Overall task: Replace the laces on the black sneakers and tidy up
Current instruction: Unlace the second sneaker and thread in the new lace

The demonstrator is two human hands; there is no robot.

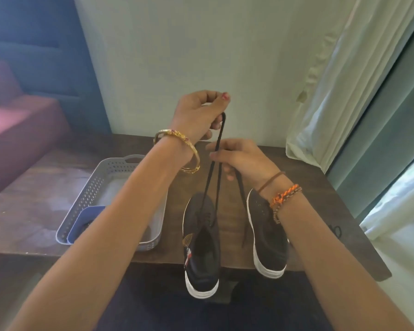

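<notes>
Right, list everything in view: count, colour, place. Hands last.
sneakers: two, black with white soles, on the table's near edge
lace: one, black, running up from the left sneaker to both hands
basket: one, grey, on the table, left of the sneakers
table: one, dark brown wood
curtain: one, pale, at right
sofa: one, maroon, at far left
left hand: pinching the lace, raised
right hand: pinching the lace, lower

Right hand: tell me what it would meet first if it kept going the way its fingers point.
The right hand points left; first the lace it already pinches, then probably the left wrist with its bangle, though depth is unclear.
</notes>
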